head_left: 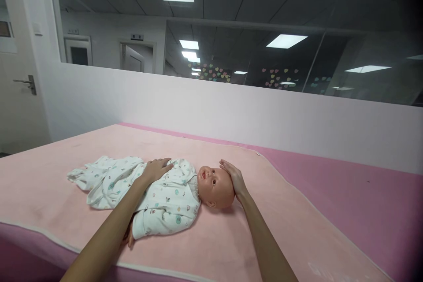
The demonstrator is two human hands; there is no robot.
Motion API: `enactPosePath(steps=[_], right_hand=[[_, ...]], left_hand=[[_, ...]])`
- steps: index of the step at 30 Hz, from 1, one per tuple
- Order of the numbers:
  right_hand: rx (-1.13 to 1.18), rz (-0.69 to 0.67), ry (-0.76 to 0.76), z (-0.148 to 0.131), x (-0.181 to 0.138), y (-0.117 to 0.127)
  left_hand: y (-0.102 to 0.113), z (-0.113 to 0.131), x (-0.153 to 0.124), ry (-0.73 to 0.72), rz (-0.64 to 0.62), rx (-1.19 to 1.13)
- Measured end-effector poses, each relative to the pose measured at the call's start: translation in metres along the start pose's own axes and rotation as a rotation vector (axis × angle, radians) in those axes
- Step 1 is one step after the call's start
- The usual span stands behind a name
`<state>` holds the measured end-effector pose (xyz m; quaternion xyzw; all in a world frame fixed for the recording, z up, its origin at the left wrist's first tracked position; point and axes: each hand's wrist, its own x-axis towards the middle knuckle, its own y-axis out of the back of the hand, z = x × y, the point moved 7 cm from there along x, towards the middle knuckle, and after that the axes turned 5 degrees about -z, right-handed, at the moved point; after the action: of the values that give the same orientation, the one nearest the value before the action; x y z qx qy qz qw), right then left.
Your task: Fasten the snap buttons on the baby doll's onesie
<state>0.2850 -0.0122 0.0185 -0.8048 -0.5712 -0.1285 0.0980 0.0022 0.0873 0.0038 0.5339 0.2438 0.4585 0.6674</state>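
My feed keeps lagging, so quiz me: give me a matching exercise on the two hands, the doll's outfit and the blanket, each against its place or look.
Things:
1. left hand
2. right hand
3. doll's sleepsuit
4. blanket

Place or look:
A. light pink, spread under the doll
B. cupped on the top of the baby doll's head
C. white with small coloured prints
D. lying flat on the doll's chest

Pairs: 1-D, 2-B, 3-C, 4-A

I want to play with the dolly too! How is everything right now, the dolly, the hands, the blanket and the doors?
Baby doll: lying on its back, dressed.
Left hand: flat on doll's chest.
Right hand: cupping doll's head.
Pink blanket: spread flat under doll.
Far door: ajar.
Near door: shut.
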Motion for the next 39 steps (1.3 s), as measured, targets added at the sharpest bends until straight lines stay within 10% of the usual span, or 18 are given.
enactPosePath(steps=[39], right_hand=[[-0.098, -0.165, -0.111, -0.015, -0.016, -0.011]], left_hand=[[-0.01, -0.007, 0.004, -0.02, -0.066, -0.053]])
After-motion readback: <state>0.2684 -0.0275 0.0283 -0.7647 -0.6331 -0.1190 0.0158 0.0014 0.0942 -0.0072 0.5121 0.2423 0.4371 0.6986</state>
